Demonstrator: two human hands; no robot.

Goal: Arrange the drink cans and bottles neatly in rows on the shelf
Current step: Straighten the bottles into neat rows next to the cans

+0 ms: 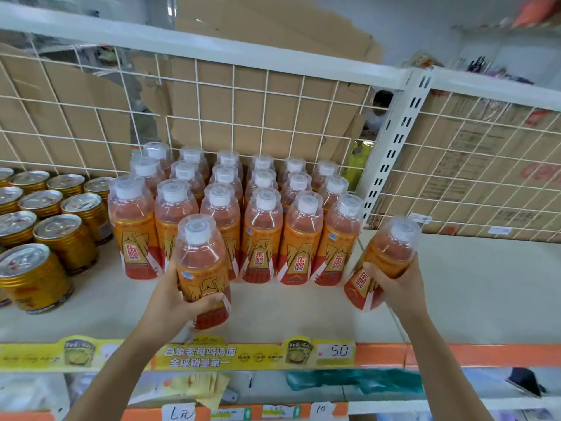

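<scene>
The left grip point(177, 294) is curled round the lower body of an upright plastic bottle point(202, 256), low in the middle of the frame, just in front of the block of bottles point(267, 220). The right grip point(394, 281) is clamped on a second bottle point(387, 256), tilted, by the block's right end. All have clear shoulders, white caps and glossy orange-gold labels. Ribbed gold metal cans point(48, 232) stand at left on the pale shelf point(473, 284), backed by white wire mesh point(273, 95).
</scene>
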